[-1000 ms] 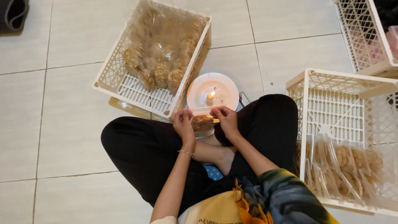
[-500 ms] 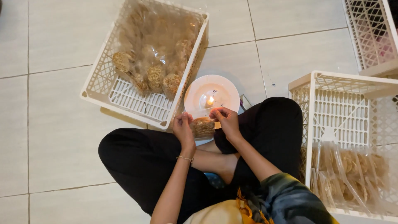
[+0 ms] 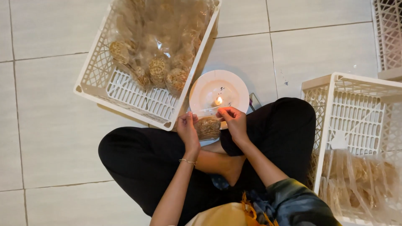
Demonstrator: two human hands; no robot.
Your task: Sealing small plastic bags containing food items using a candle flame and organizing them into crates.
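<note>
Pinching a small clear snack bag (image 3: 207,127) by its top edge, left hand (image 3: 187,129) & right hand (image 3: 235,121) both clamped on it, held taut just over candle flame (image 3: 218,101) on white plate (image 3: 206,88), prob. so heat reaches the open edge. Filled crate (image 3: 125,90) sits near, w/ packed bags.

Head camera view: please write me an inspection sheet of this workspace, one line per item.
Surface: pale tiled floor; the person sits on it cross-legged.
Job's things: small clear bag of brown snacks, held by its top edge close to a lit candle on a white plate.
Clutter: white crate of filled bags beyond the left hand; a second crate of bags to the right.
Grippers: left hand and right hand each pinch one end of the bag's top.
Cables: nothing seen.
Surroundings: corner of a third crate at far right.
</note>
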